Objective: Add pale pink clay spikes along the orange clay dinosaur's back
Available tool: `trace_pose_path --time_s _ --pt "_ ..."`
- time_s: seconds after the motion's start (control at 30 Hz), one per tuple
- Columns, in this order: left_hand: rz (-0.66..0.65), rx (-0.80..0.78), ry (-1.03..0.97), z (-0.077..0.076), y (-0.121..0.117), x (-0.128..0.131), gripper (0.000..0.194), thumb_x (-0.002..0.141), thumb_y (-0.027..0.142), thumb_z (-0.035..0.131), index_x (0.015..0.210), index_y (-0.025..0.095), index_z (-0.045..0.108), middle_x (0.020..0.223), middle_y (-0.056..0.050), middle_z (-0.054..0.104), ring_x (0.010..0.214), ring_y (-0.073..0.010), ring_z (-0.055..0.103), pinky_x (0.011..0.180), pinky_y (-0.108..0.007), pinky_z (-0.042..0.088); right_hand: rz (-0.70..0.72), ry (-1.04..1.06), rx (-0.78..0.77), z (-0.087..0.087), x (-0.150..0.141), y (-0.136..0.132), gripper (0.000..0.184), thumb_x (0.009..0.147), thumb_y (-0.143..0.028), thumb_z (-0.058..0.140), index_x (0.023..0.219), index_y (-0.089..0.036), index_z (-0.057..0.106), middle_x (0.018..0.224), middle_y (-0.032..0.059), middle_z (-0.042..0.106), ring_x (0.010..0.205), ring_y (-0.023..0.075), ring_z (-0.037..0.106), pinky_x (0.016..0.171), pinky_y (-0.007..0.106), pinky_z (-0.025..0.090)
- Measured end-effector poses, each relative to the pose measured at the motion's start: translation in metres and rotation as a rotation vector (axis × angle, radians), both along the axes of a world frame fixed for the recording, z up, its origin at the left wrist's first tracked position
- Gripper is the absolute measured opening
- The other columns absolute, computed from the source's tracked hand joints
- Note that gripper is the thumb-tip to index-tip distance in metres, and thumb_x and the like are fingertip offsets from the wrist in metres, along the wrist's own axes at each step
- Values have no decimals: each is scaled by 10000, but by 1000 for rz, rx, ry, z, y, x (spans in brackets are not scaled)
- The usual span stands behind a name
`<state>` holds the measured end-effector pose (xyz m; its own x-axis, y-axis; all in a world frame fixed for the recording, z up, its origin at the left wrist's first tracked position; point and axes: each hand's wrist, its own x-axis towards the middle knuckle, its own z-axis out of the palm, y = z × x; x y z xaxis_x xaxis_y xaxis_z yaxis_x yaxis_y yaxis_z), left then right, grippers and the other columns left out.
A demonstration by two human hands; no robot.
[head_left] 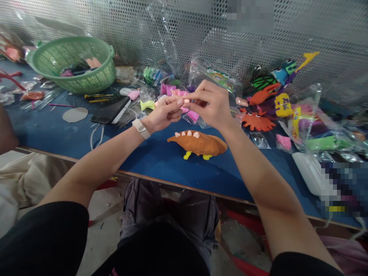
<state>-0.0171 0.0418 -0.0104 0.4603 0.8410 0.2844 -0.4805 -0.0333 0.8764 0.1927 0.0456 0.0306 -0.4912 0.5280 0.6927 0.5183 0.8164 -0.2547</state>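
Note:
Above the table, my left hand (168, 114) and my right hand (212, 102) meet fingertip to fingertip. Between them is a small pale pink piece of clay (186, 101), pinched by both hands and partly hidden by the fingers. Below them, on the blue table, lies an orange-brown clay animal body (205, 145). Several small pale pink lumps (189, 133) run along its upper left edge, and two yellow feet (187, 155) stick out underneath. Behind my hands are pink and purple clay pieces (192, 115) and a light green clay piece (147, 105).
A green basket (76, 82) and a black phone (110, 110) with a white cable stand at the left. To the right are an orange clay crab (257, 122), a yellow clay figure (283, 105) and plastic bags. A perforated metal panel (129, 23) rises behind the table.

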Motion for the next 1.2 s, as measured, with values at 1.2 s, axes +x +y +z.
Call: trace_pose_path --time_s 1.2 --pt "210 93 81 4 -1 7 556 637 589 1070 850 167 778 590 88 529 441 -6 323 433 -208 235 -16 -68 48 3 1 2 281 1077 -513 660 1085 -310 855 978 52 747 849 219 702 796 427 615"
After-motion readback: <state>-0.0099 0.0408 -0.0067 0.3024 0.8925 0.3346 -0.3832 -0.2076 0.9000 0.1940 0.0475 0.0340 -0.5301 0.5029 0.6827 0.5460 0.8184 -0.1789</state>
